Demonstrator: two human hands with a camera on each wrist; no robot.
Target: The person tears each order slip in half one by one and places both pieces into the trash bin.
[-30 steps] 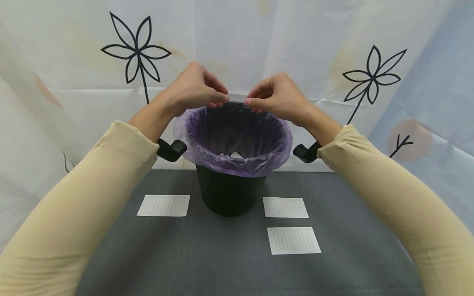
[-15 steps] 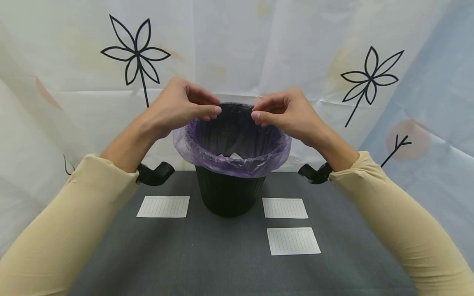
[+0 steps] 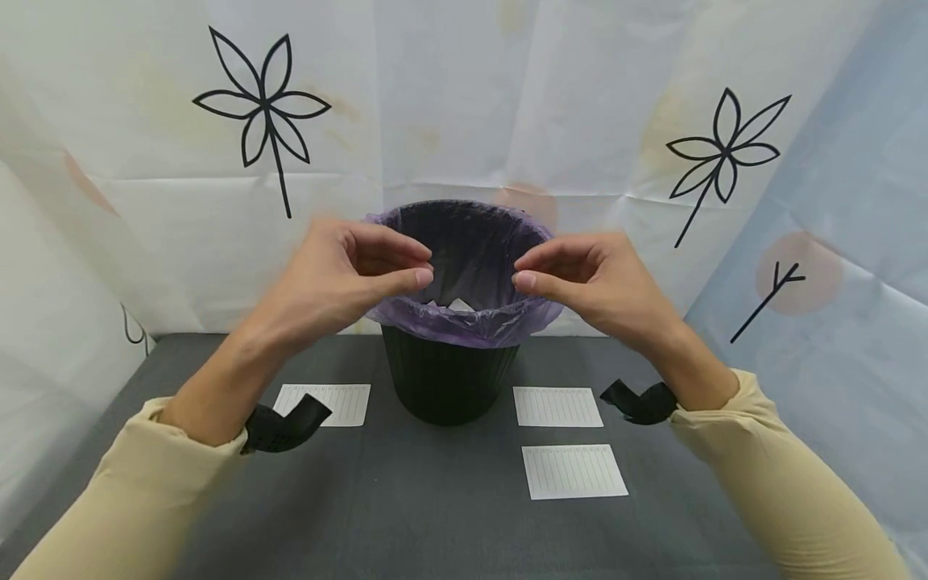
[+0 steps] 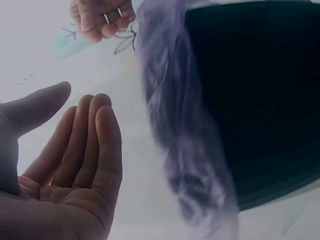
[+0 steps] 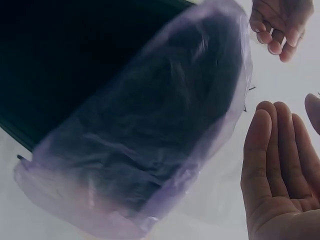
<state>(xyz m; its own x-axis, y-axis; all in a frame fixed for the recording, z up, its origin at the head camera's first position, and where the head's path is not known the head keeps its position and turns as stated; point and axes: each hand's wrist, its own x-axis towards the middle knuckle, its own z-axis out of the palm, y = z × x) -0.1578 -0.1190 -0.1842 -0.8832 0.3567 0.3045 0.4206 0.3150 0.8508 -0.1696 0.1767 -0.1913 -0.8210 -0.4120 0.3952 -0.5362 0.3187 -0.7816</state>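
Note:
A black trash bin (image 3: 449, 379) stands upright at the back of the table, lined with a purple plastic bag (image 3: 464, 326) folded outward over its rim. Small white scraps (image 3: 460, 305) show inside. My left hand (image 3: 329, 282) hovers at the bin's near left, fingers loosely bent and thumb apart, holding nothing. Mirroring it, my right hand (image 3: 602, 278) hovers at the near right, also with nothing in it. In the left wrist view, a gap separates the left fingers (image 4: 107, 145) from the bag's overhang. The right fingers (image 5: 257, 150) likewise stand apart from the bag in the right wrist view.
One white lined card (image 3: 348, 404) lies left of the bin, partly behind the left wrist's black camera mount (image 3: 286, 425). Two more cards, an upper card (image 3: 557, 407) and a lower card (image 3: 574, 472), lie to the right on the dark grey table (image 3: 406, 507). A patterned curtain (image 3: 449, 97) hangs behind.
Both hands have drawn back toward me and down from above the bin's far rim, moving slightly apart. The bin, bag and cards have stayed in place.

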